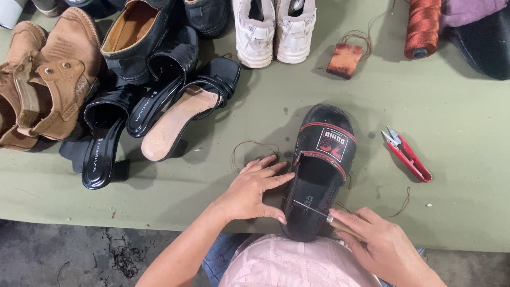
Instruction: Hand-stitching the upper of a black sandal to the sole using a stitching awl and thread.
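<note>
A black slide sandal (317,175) with a red-trimmed strap lies on the green table, toe pointing away from me. My left hand (255,190) lies flat against its left edge, fingers spread, thumb at the sole's side. My right hand (380,242) grips a wooden-handled awl (319,211); its thin metal needle reaches across the heel part of the footbed. A brown thread (249,146) loops on the table just left of the sandal.
Red thread snips (408,155) lie right of the sandal. A waxed block with thread (345,59) and an orange thread spool (422,27) sit at the back. White sneakers (275,31), black sandals (159,111) and brown boots (45,74) crowd the back left.
</note>
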